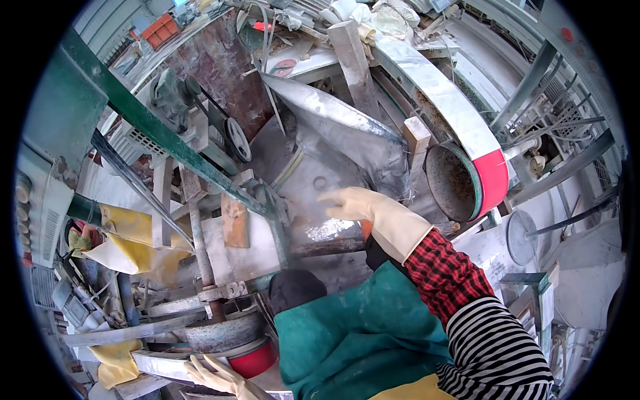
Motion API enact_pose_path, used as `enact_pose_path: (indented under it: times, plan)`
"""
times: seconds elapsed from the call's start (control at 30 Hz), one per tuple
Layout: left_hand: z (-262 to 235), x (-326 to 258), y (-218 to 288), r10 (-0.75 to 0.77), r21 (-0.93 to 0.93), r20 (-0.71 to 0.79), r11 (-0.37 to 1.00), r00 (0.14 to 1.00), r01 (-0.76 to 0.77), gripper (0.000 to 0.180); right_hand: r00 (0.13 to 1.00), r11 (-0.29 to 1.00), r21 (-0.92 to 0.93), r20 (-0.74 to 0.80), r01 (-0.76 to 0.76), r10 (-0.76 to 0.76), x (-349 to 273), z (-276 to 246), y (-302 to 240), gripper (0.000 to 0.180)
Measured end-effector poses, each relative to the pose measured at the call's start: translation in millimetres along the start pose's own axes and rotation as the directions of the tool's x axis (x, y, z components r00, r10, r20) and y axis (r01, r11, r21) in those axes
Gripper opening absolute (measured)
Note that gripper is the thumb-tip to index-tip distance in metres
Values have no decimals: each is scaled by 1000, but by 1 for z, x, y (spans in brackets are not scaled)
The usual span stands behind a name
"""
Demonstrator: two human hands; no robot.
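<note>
My right hand (363,208), in a cream rubber glove, reaches out above a dusty grey surface (313,193). Its fingers stretch to the left with nothing visible in them. Just below it lies a pale wet-looking patch (333,229). Low at the left, my left hand (220,379) wears a matching glove. Its fingers are spread over a white band (167,365), next to a roller with a red rim (255,359); whether they touch the band is unclear. A green apron (360,320) covers my lap.
A long white band with a red end (491,183) curves round an open rusty drum (452,181) at the right. A grey sheet guard (340,123) rises ahead. A green metal bar (173,150) crosses the left, near a belt pulley (237,139). Wooden blocks (417,137) stand about.
</note>
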State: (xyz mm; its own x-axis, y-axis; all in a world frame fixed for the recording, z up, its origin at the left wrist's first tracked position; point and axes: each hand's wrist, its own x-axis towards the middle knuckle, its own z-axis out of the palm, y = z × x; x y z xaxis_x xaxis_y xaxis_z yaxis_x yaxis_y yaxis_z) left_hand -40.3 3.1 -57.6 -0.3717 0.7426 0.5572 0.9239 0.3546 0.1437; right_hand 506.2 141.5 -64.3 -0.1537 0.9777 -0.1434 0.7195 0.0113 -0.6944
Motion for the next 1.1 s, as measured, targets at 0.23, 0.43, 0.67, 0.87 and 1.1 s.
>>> enact_pose_path:
  times: [0.23, 0.43, 0.67, 0.87, 1.1]
  plan:
    - [-1, -8, 2, 18, -1, -46, 1000, 999, -18, 37, 996, 998, -12, 59, -59, 60, -4, -7, -2, 50]
    - [-6, -13, 7, 123, 206, -85, 973, 989, -104, 38, 996, 999, -13, 73, -41, 42, -3, -5, 8, 53]
    - [-10, -17, 20, 126, 249, -87, 963, 988, -101, 39, 991, 996, -24, 97, -85, 87, 3, 1, 16, 53]
    - [-24, -19, 35, 214, 196, -72, 961, 974, -196, 38, 992, 996, 0, 91, -89, 89, 6, 9, 31, 54]
    - [-27, -23, 37, 264, 195, -61, 949, 963, -248, 38, 989, 993, -22, 87, -117, 119, 4, 8, 28, 55]
